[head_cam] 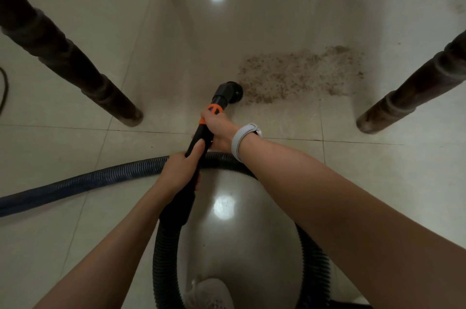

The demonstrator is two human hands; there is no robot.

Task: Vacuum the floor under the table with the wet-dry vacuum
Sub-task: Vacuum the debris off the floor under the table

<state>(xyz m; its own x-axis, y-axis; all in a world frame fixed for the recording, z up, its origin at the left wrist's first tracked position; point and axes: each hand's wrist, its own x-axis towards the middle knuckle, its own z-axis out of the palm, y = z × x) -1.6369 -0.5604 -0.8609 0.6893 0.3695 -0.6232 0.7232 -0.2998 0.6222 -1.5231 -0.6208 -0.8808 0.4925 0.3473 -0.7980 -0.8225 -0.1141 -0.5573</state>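
Vacuum wand (199, 137) — fingers (195, 151) of both hands around it

No legible text, labels, brands or numbers anywhere.

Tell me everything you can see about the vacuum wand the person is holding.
The vacuum wand is a black, plastic-looking tube with orange rings near its far end. It slants forward and down to a round brush nozzle at the near-left edge of a patch of tan debris. The right hand grips it just behind the orange rings; the left hand grips it lower down. Its rear end joins a black ribbed hose that loops toward the person.
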